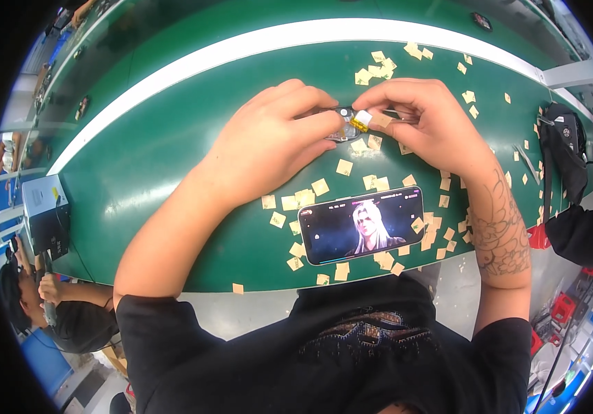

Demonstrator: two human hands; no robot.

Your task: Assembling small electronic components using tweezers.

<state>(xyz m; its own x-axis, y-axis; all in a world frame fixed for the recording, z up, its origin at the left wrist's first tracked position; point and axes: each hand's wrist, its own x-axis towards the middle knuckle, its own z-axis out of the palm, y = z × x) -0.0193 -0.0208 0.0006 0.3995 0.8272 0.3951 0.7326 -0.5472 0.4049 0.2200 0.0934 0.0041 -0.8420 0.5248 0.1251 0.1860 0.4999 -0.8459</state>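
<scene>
Both my hands meet over the green belt [172, 148]. My left hand [269, 141] curls around a small dark, oval part [343, 126] and presses it against the belt. My right hand [424, 121] pinches a small piece with a yellow tape wrap [360, 123] at that part's right end; a thin metal tool or lead sticks out to the right under my fingers. Most of the part is hidden by my fingers.
A phone [365, 224] playing a video lies flat on the belt near me. Several tan paper squares [379, 69] are scattered around it. A grey box [45, 214] stands at the left, a black bag [564, 148] at the right. Other people sit on both sides.
</scene>
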